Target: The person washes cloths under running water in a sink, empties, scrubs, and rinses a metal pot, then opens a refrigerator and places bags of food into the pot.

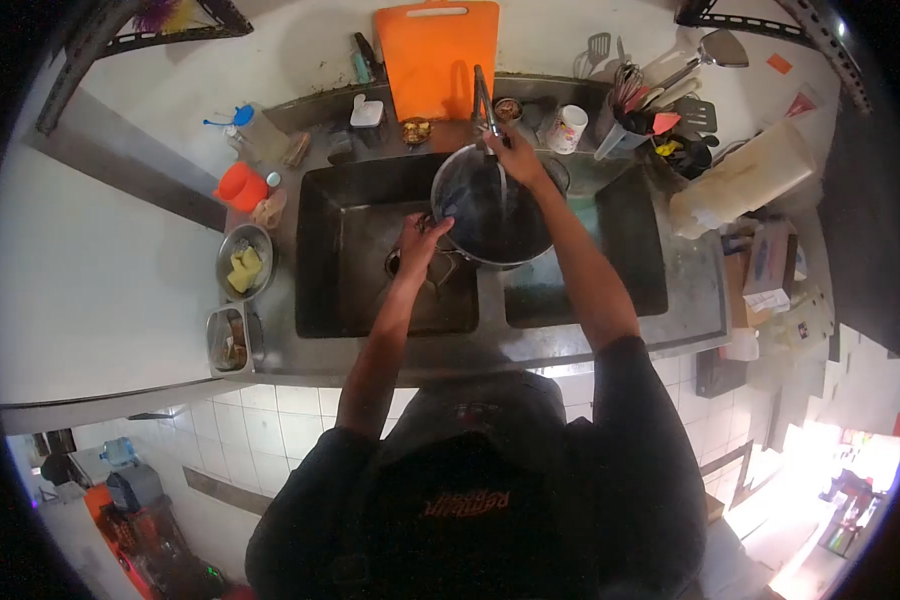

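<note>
A round dark metal pot (470,225) is held over the divider of a double sink (390,328), its open top facing up. My left hand (422,245) is closed on the pot's left side, with the thumb at the rim. Over the pot's far rim, my right hand (512,155) has its fingers around the lower part of the faucet (483,98). A pale streak below the faucet, inside the pot, looks like running water. The left basin lies under my left forearm, and the right basin holds bluish, cloudy water.
An orange cutting board (437,60) leans on the back wall. Right of the faucet stand a white tub (567,130) and a holder of utensils (625,130). A bowl with yellow pieces (244,262) and a metal container (231,340) sit on the left edge.
</note>
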Demonstrator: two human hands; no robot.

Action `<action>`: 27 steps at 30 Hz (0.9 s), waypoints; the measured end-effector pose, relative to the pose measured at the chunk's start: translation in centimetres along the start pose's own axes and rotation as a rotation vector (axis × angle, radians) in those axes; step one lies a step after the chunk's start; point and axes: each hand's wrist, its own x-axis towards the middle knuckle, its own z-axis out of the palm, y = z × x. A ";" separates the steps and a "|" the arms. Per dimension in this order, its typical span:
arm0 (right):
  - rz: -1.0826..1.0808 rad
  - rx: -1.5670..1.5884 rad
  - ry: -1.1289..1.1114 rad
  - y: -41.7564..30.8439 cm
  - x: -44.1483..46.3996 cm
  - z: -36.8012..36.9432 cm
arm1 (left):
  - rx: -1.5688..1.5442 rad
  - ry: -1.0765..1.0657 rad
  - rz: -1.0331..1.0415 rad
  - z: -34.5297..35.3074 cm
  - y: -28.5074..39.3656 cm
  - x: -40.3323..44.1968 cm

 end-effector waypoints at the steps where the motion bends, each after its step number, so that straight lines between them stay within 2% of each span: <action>1: -0.058 -0.013 -0.039 0.1 0.2 -0.1 | 0.001 0.002 -0.005 -0.2 -0.5 0.2; 3: -0.119 -0.028 -0.076 -0.7 0.0 -0.5 | 0.226 0.097 0.111 -0.8 -2.4 1.6; 7: -0.070 -0.093 -0.195 -2.6 -0.7 -1.9 | 0.414 0.177 0.202 -1.4 -3.5 2.6; 9: -0.042 -0.125 -0.271 -2.2 -0.9 -2.4 | 0.599 0.208 0.607 -0.7 -1.0 1.1; 11: 0.096 0.036 -0.298 -1.8 -0.3 -2.8 | 0.531 0.166 0.633 0.9 1.5 0.4; 12: 0.222 0.236 -0.279 -1.6 -0.5 -2.6 | 0.455 0.110 0.661 1.8 1.8 0.5; 13: 0.218 0.237 -0.284 -1.5 -0.5 -2.4 | 0.456 0.116 0.663 2.6 1.7 1.1; 15: 0.417 0.520 -0.290 -2.7 -0.8 -2.7 | 0.370 -0.136 0.347 4.2 0.6 3.2; 16: 0.418 0.520 -0.284 -3.2 -1.0 -2.9 | 0.369 -0.143 0.346 5.0 0.1 4.0; 18: 0.420 0.744 -0.421 -4.0 -0.9 -2.9 | 0.174 -0.357 -0.141 6.6 -0.4 6.0; 22: 0.410 0.718 -0.356 -4.4 -0.6 -2.2 | 0.011 -0.376 -0.230 9.5 -1.4 8.3; 24: 0.366 0.672 -0.365 -4.3 -0.4 -2.2 | 0.008 -0.327 -0.379 10.1 -1.2 8.9; 27: 0.368 0.591 -0.367 -4.2 -0.2 -1.9 | -0.092 -0.280 -0.463 10.2 -2.6 10.2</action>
